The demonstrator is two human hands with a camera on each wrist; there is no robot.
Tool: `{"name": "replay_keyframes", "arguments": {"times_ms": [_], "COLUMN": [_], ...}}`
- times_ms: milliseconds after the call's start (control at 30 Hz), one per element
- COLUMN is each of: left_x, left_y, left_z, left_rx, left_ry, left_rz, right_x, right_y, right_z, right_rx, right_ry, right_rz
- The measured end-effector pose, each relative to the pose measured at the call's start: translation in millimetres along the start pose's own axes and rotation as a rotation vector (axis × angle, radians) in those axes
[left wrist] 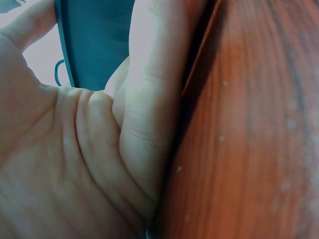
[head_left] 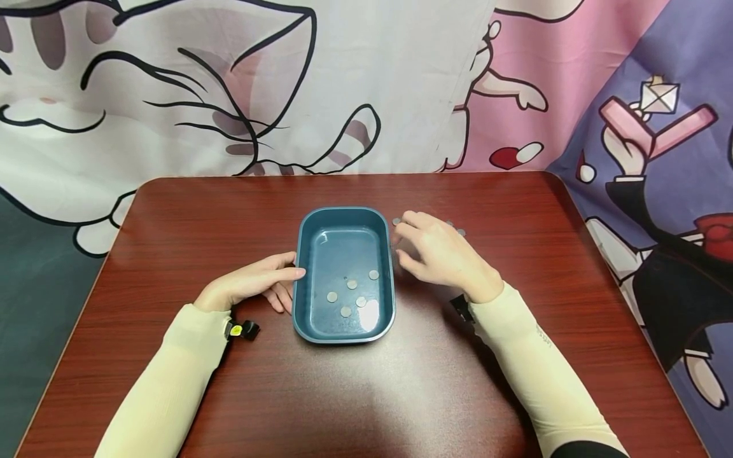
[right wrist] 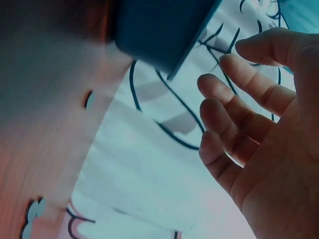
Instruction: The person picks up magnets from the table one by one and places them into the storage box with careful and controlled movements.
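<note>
Two sleeves [head_left: 166, 381] flank one tray [head_left: 326, 261] of five coins [head_left: 352, 284], left fingers [head_left: 280, 296] clamping it, right fingers [right wrist: 259, 92] apart near perhaps four more.

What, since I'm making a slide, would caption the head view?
Left hand holds a tray with five coins inside; right hand hovers beside it, near coins on the table.

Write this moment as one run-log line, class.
left hand: grips tray; right hand: empty, beside tray; coins in tray: five; other coins: on table
</note>
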State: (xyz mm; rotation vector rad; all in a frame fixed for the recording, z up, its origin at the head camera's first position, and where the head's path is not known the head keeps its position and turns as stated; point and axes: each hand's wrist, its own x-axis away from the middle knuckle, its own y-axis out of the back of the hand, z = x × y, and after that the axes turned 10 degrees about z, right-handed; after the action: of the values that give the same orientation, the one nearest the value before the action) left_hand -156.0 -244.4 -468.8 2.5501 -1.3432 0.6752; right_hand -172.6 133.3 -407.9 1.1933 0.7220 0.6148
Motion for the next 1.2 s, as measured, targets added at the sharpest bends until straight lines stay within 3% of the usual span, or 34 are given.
{"name": "replay_keyframes", "arguments": {"times_ms": [367,833,1200], "left_x": [0.2,0.6,0.9], "left_y": [0.4,1.1,0.2], "left_z": [0.7,1.6,1.6], "left_rx": [-0.004,-0.015,-0.007], "left_ry": [-0.002,-0.009,-0.011], "left_rz": [-0.004,0.0,-0.001], "right_x": [9.8,43.8,54.4], "right_y": [10.5,-0.7,-4.3], "right_z": [-26.0,-77.4,-105.1], "right_rx": [-0.01,0.023,0.002], "right_ry": [-0.106,-0.225,-0.344], "right_rz": [-0.004,0.053,0.148]}}
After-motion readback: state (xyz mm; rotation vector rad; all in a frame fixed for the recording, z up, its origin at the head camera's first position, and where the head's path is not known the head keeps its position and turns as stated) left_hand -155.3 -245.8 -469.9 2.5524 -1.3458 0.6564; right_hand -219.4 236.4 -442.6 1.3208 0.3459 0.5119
